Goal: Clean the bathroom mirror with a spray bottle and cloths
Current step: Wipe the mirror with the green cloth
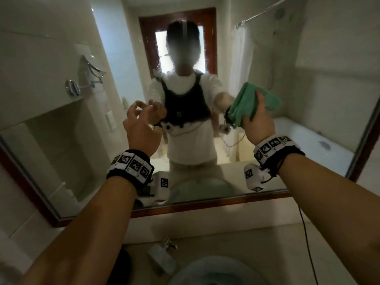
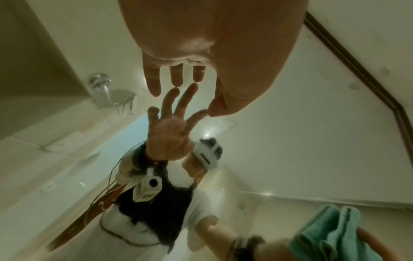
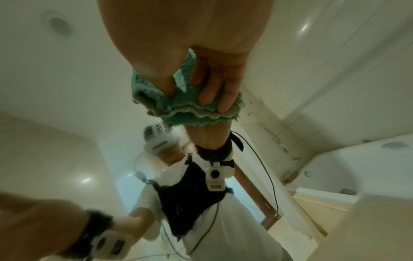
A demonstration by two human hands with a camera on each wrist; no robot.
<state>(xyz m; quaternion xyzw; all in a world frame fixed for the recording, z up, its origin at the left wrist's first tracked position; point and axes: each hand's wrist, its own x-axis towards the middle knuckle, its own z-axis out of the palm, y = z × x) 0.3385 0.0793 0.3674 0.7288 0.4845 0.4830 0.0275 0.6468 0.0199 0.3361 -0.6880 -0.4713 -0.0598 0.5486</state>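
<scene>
Right hand (image 1: 259,120) grips a folded green cloth (image 1: 249,99), thumb on the near face, fingers wrapped across the far side. In the right wrist view the fingers (image 3: 209,91) press into the soft folds, layered hems bunched below them. The cloth sits at about 2 o'clock from the middle of the head view, close to or against the mirror (image 1: 72,140) — contact cannot be confirmed.

Left hand (image 1: 141,128) holds nothing. Fingers are spread and loosely bent at about 10 o'clock; in the left wrist view the fingertips (image 2: 154,88) nearly meet their reflection, so they are at or just off the glass.

No spray bottle shows in any view. Below, at 6 o'clock, a basin (image 1: 205,272) and a faucet (image 1: 167,244).

Handling, as I judge it: the cloth is light, limp and thick-piled, and it will slump open if pinched by a corner — best kept as a folded pad, palm flat behind it, thumb trapping the edge. The mirror is rigid, smooth and breakable; it wants broad, even pressure rather than fingertip jabs, which would also leave prints.
</scene>
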